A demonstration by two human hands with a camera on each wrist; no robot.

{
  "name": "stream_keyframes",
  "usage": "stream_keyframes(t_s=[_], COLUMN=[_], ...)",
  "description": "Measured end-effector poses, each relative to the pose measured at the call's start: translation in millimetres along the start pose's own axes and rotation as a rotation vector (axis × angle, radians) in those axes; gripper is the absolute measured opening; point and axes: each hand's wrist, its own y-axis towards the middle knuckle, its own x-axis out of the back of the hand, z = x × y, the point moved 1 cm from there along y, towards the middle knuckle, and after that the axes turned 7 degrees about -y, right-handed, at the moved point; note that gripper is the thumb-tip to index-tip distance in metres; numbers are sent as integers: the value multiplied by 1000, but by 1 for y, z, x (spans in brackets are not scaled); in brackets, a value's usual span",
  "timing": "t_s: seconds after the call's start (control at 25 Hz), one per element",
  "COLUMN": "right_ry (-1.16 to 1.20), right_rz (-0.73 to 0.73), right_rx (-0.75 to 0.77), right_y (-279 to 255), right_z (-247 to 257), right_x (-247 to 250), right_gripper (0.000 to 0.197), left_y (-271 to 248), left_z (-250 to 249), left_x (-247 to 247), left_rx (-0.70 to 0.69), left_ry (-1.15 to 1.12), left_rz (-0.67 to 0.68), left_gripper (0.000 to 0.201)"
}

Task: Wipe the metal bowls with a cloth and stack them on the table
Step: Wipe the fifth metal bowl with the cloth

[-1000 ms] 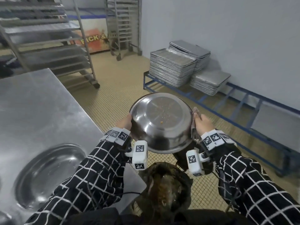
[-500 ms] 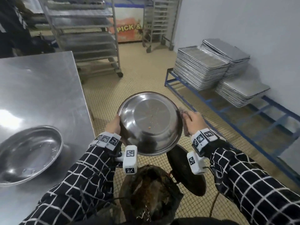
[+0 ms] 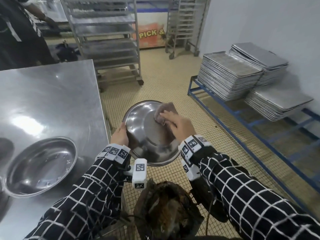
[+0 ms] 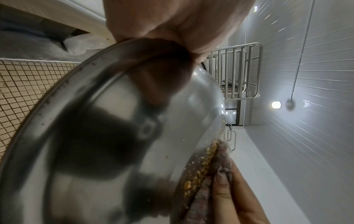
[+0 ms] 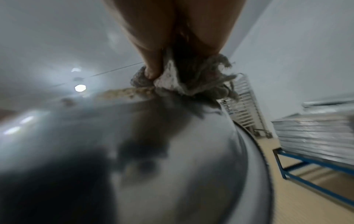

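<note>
I hold a metal bowl (image 3: 143, 134) upside-down and tilted above the floor, just right of the steel table (image 3: 52, 94). My left hand (image 3: 119, 135) grips its left rim. My right hand (image 3: 174, 122) pinches a grey-brown cloth (image 3: 164, 111) and presses it on the bowl's outer bottom near the far rim. In the left wrist view, crumbs line the cloth (image 4: 210, 178) where it meets the bowl (image 4: 105, 136). The right wrist view shows the bunched cloth (image 5: 191, 81) on the bowl (image 5: 134, 151). A second bowl (image 3: 39, 165) sits upright on the table.
A dark bin (image 3: 164, 210) stands on the floor below the held bowl. Stacks of baking trays (image 3: 230, 75) rest on a blue rack (image 3: 225, 108) at the right. Wheeled tray racks (image 3: 107, 40) stand at the back. Another person (image 3: 17, 32) is beyond the table.
My right hand with the cloth has slid from the bowl's right rim onto its outer bottom. The view has swung left, bringing more of the table and second bowl into sight.
</note>
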Motion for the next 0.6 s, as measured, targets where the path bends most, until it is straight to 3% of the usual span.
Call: stream_keyframes(t_s=[0.12,0.24,0.32,0.4,0.48,0.6], right_ry=[-120,-186,-18,278,427,366], right_rz=[124,207,178,40,-127,-197], right_rx=[154,165,10,-248,-421,-395], right_y=[-18,-40,-51,-48,-35,-11], right_z=[-7,-24,-32,-34,-31,-15], right_x=[-12,-14,-10,-6,-6,-7], right_gripper=[37,33,27,23,24,25], left_y=[-7,-9,-13,-16,-22,-35], left_z=[-13,-20,-21,-20,-21,-23], left_x=[4,6,6,5,4,-4], left_rx=[-13,1,-17,-14,-4,-25], left_ry=[-2,18,5,-34,-75,-79], left_rz=[-25,-29,-30,-14,16,77], left_gripper=[60,59,56,49,41,30])
